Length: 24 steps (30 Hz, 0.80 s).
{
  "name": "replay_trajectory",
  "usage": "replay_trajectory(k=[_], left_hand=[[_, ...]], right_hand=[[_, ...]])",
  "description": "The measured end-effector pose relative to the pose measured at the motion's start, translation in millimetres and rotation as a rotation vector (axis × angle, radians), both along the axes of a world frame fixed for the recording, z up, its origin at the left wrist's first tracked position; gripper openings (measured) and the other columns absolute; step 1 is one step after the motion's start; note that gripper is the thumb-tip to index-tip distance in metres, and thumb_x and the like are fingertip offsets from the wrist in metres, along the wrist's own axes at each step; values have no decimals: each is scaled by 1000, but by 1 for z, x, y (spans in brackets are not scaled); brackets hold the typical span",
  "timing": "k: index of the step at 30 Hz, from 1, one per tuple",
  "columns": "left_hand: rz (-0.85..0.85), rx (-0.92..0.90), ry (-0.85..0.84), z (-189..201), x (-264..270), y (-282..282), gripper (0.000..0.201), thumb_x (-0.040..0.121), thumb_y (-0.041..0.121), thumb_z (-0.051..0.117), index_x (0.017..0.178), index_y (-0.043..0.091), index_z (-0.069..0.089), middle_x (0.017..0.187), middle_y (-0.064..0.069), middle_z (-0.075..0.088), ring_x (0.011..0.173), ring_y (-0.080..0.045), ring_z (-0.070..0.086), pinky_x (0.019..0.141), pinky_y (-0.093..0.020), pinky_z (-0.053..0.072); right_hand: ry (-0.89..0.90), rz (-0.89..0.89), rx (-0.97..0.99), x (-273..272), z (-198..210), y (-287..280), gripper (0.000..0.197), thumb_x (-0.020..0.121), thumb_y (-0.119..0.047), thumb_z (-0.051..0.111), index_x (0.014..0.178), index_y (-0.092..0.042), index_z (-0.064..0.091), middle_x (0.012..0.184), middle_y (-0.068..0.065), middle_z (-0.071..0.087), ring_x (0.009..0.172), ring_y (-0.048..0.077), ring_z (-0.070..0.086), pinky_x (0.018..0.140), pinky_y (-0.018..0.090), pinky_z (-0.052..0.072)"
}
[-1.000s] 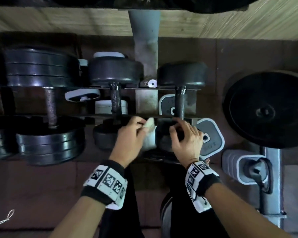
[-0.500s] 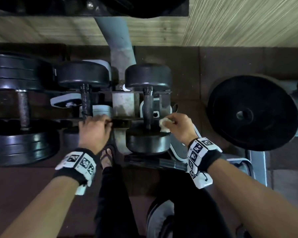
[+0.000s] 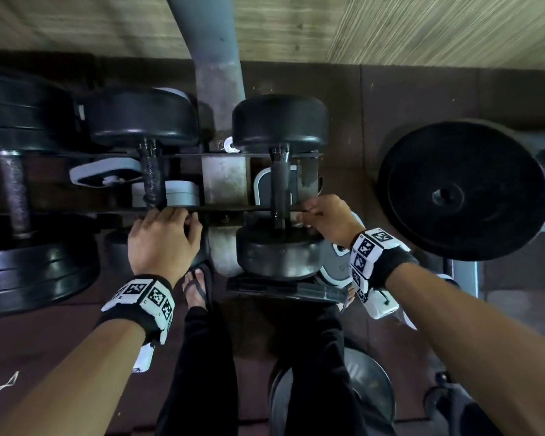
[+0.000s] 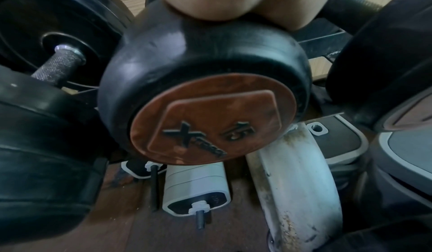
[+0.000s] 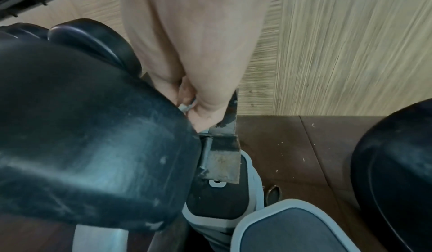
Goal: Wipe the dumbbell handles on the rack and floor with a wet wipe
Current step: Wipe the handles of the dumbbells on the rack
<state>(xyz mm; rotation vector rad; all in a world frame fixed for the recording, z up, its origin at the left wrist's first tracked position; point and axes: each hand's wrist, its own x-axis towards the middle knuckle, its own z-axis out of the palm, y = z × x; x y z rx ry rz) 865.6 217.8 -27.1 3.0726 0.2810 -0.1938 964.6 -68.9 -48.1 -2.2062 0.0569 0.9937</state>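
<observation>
**Right hand holds the wipe at the handle of the rack's right dumbbell**

The right hand [image 3: 326,220] sits at the front rail of the rack [image 3: 227,180], its fingers [image 3: 312,205] curled and pinching a small pale wet wipe [image 3: 296,218]; the wipe lies just beside the near end of the handle [image 3: 280,191] of the right dumbbell [image 3: 280,124], close above that dumbbell's near head [image 3: 279,256]; whether wipe and handle actually touch cannot be told; from the right wrist view only a sliver of the wipe [image 5: 184,106] shows between the curled fingers, next to the black head [image 5: 93,145].

The left hand [image 3: 164,243] rests on the near head of the left dumbbell [image 3: 142,121], at the base of its dark handle [image 3: 152,180]; its fingers lie over the top of the rail and the head, and whether they clamp anything cannot be told; the left wrist view shows the palm pressed on the black rim above a rust-brown end cap [image 4: 205,124] stamped with an X mark and 15.

Left of these, a larger plate-loaded dumbbell [image 3: 16,190] lies across the rack; grey-edged dumbbells [image 3: 106,176] lie on the brown floor under the rails; a big black weight plate [image 3: 463,190] sits well apart to the right; the person's foot in a sandal [image 3: 197,286] stands beneath the rack's front edge.
</observation>
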Motion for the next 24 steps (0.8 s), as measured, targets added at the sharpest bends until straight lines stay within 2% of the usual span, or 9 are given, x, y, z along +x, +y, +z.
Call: replay_trajectory(k=[2, 5, 9, 12, 14, 16, 19, 22, 24], left_hand=[[12, 2, -13, -1, 0, 0, 33, 95, 31, 52, 75, 9, 67, 70, -12, 66, 69, -35, 60, 63, -40, 45], [34, 13, -20, -2, 1, -2, 31, 93, 29, 53, 73, 9, 66, 69, -12, 66, 68, -34, 59, 63, -39, 44], [54, 25, -19, -1, 3, -3, 30, 92, 28, 55, 72, 9, 66, 69, -13, 66, 68, -34, 59, 63, -39, 44], [60, 38, -16, -2, 4, -7, 30, 92, 28, 56, 72, 8, 65, 69, -13, 66, 68, -34, 59, 64, -39, 43], [60, 41, -3, -2, 4, -9, 30, 92, 29, 56, 73, 8, 65, 69, -13, 66, 68, -34, 59, 64, -39, 43], [57, 39, -5, -2, 5, -8, 31, 93, 29, 54, 73, 8, 66, 71, -13, 66, 69, -34, 60, 65, -40, 43], [54, 29, -34, -3, 2, -4, 32, 94, 29, 53, 73, 10, 66, 71, -11, 66, 69, -33, 59, 65, -40, 44], [54, 22, -52, -3, 1, -2, 30, 93, 28, 54, 72, 10, 66, 70, -11, 66, 68, -33, 59, 64, -39, 43], [57, 16, -54, -2, 1, -3, 30, 93, 27, 55, 71, 9, 65, 69, -11, 65, 67, -34, 59, 63, -39, 43]], right_hand=[[25, 5, -32, 4, -4, 8, 18, 94, -17, 70, 76, -16, 65, 74, 0, 68, 69, 14, 65, 53, 11, 44], [56, 195, -85, 7, -2, 23, 12, 97, -5, 59, 96, -2, 71, 80, 4, 64, 80, 18, 61, 60, 19, 44], [12, 256, -55, 8, 1, 11, 17, 96, -18, 66, 85, -6, 69, 85, 7, 71, 77, 18, 63, 66, 24, 46], [-31, 194, 32, -1, 17, -3, 16, 95, -26, 70, 91, -12, 77, 82, -7, 71, 76, -1, 62, 68, 9, 43], [-147, 245, 107, -9, 28, 2, 12, 93, -22, 72, 95, -12, 79, 81, -16, 67, 73, -10, 59, 68, 3, 40], [-301, 386, 174, -13, 29, 13, 9, 92, -10, 72, 98, -10, 79, 88, -7, 70, 81, -5, 61, 77, 8, 46], [-437, 545, 164, -11, 22, 29, 13, 90, 2, 67, 96, -5, 76, 94, 10, 68, 87, 25, 67, 80, 37, 57], [-400, 564, 159, -8, 23, 25, 8, 90, -4, 70, 94, -7, 76, 93, 7, 69, 85, 22, 66, 79, 39, 57], [-307, 542, 140, -5, 26, 19, 8, 92, -10, 71, 97, -12, 77, 98, 1, 73, 89, 15, 67, 83, 31, 56]])
